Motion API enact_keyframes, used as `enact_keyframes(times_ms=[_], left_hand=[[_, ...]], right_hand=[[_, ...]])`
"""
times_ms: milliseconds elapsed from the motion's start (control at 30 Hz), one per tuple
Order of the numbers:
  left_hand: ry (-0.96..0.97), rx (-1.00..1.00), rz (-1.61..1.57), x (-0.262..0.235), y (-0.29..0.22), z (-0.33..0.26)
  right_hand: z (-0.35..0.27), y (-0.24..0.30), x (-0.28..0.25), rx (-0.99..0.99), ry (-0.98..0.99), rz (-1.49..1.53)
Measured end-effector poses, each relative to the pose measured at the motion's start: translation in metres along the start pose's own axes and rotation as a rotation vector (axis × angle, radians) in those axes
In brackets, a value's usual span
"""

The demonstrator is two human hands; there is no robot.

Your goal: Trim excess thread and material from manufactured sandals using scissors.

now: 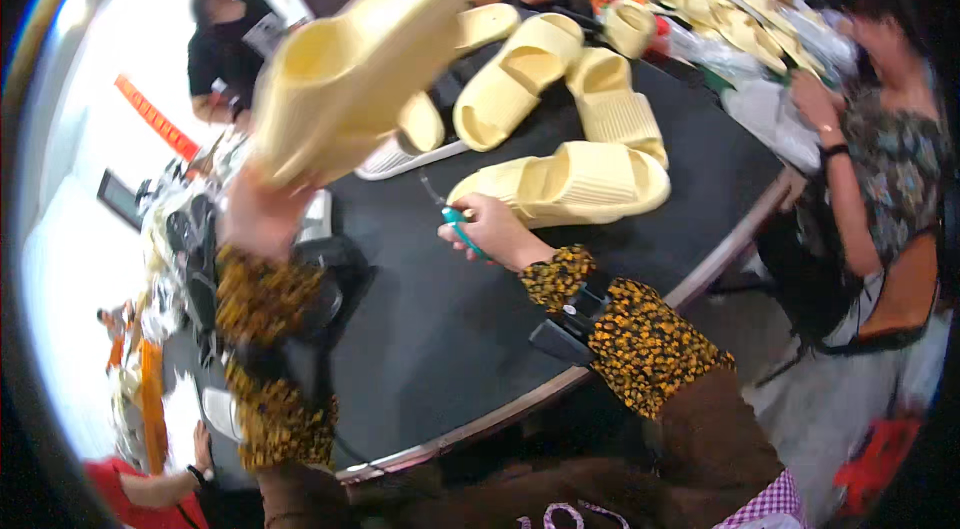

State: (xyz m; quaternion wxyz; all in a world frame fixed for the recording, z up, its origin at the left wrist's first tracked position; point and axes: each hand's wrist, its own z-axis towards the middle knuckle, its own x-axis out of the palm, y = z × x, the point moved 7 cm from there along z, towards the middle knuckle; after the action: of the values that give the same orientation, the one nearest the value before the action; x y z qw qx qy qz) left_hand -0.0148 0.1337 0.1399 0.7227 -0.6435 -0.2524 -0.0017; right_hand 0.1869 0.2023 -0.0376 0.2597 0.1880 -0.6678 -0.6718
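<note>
A: Largest first. What carries everything?

B: A dark round counter (450,329) with a pale rim, filling the middle of the view. Other people sit or stand around its far and right edges.

A: And on it?

B: Pale yellow foam slippers. One ribbed slipper (575,184) lies on its side just beyond the right hand. A cluster of three more slippers (545,79) sits farther back. A heap of the same yellow slippers (735,19) lies at the far right, among clear plastic bags.

A: The raised one?

B: The lifted slipper (365,64) is held up off the counter by the left hand (262,214), sole turned toward the camera, blurred. The fingers are clamped around its heel end.

A: Right hand?

B: The right hand (495,229) rests low on the counter, fingers closed around a small teal-handled tool (462,227). A thin dark tip pokes out past the knuckles; the tool's kind I cannot tell. The hand is just beside the ribbed slipper, perhaps touching it.

A: Sleeves?

B: Both forearms wear orange-and-black patterned sleeves (640,339), with a dark strapped device (570,324) on the right wrist.
</note>
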Motion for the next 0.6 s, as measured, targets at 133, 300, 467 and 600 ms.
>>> enact_keyframes(times_ms=[133,300,467,600], left_hand=[[0.91,-0.444,-0.345,0.064,0.091,0.056],[0.229,0.076,0.461,0.104,0.107,-0.003],[0.105,0.201,0.451,0.043,0.056,-0.057],[-0.209,0.524,0.777,-0.07,0.011,-0.078]], right_hand=[[-0.005,0.01,0.024,0.077,0.103,0.004],[-0.008,0.005,-0.002,0.08,0.017,-0.012],[-0.006,0.008,0.01,0.108,0.038,-0.042],[-0.008,0.013,0.018,0.074,0.057,-0.052]])
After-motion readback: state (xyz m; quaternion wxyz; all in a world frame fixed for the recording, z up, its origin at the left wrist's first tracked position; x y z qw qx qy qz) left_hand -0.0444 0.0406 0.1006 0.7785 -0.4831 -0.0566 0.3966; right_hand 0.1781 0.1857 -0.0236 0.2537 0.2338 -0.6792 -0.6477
